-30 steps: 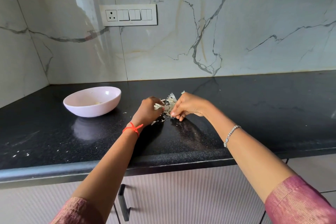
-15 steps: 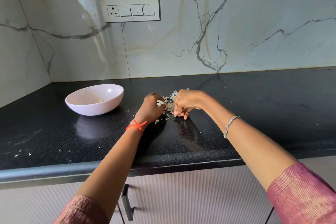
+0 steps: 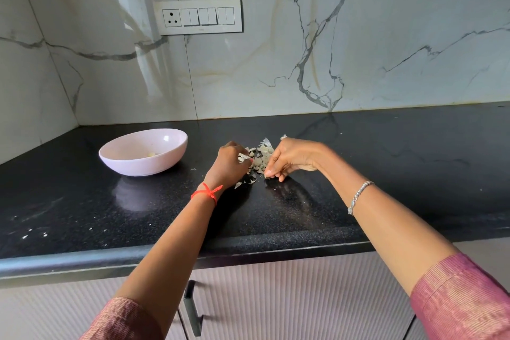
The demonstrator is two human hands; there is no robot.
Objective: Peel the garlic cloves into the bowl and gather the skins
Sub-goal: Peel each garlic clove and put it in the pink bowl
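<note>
Here the left hand [image 3: 229, 164] clutches some garlic skins [image 3: 261, 156]; the right hand [image 3: 291, 159] curls at their near edge, its grip impossible to tell; the bowl [image 3: 165, 159] sits left.

The left hand [image 3: 227, 164] curls round a few garlic skins [image 3: 262, 156] from the small pile on the black desk [image 3: 386, 163]. The right hand [image 3: 291, 159] rests curled fingertips at the pile's near edge. A pink bowl [image 3: 138, 169] stands to their left.

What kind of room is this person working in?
Most likely a home kitchen: a black stone counter over cabinets, a switch panel on the marble-look wall, and a bowl beside garlic skins.
</note>
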